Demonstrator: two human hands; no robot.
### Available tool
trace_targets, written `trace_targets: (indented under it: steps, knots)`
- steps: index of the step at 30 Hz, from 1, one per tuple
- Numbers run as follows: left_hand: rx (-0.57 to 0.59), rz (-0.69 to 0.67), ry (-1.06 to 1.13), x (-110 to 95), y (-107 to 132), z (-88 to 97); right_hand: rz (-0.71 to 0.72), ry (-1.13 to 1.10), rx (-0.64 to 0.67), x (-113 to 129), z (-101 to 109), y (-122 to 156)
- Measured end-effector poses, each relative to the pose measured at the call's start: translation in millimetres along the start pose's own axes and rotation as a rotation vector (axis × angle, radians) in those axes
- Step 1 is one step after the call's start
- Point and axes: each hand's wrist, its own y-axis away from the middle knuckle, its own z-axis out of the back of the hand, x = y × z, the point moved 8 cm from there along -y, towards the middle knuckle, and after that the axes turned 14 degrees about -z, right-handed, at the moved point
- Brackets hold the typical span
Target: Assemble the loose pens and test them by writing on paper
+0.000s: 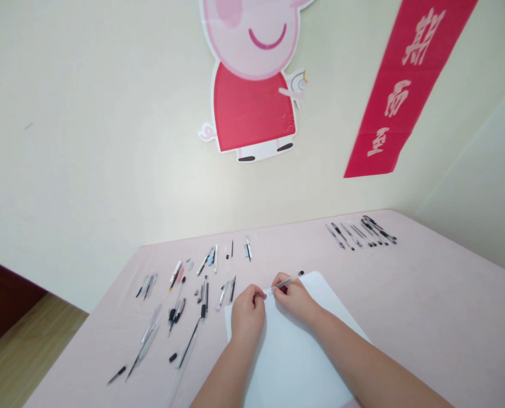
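Observation:
A white sheet of paper lies at a slant on the pink-covered table. My right hand grips a clear pen with a black end; its tip meets the paper near the top edge. Small dark marks show beside the tip, too tiny to read. My left hand rests on the paper's upper left part with its fingers curled in, close to the marks. I see nothing held in it, though its palm side is hidden.
Left of the paper lie several pens taken apart, with refills, barrels and a black cap. More pens lie in a row at the back right of the table. Behind stands a wall with a pig cutout and a red banner.

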Motion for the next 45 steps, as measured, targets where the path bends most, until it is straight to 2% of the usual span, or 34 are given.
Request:
trace_targets:
  steps: [6,8,11,13,17,22,27,32,39,45]
  knots:
    - [-0.021,-0.073,0.086,-8,-1,-3.0,0.138,-0.097,0.027,17,4,11]
    - [0.005,-0.161,0.143,-19,-1,-6.6,0.169,-0.046,0.002,21,5,14]
    - [0.048,-0.323,0.162,-37,1,-8.8,0.128,0.056,-0.059,18,6,13]
    - [0.048,-0.380,0.168,-45,2,-6.9,0.132,0.108,-0.074,20,5,13]
    - [-0.004,-0.367,0.217,-46,1,0.0,0.188,0.124,-0.085,28,6,16]
    - [-0.072,-0.324,0.220,-39,-1,5.0,0.099,0.110,-0.125,24,14,7]
    - [-0.123,-0.315,0.159,-36,-1,8.5,0.034,0.162,-0.189,17,32,-18]
    - [-0.076,-0.304,0.082,-31,-2,1.4,0.055,0.265,-0.219,13,39,-58]
    - [-0.067,-0.287,0.070,-22,-3,-3.1,0.030,0.393,-0.131,6,17,-120]
    - [-0.056,-0.271,0.114,-19,-3,-5.0,0.101,0.469,-0.080,19,0,-147]
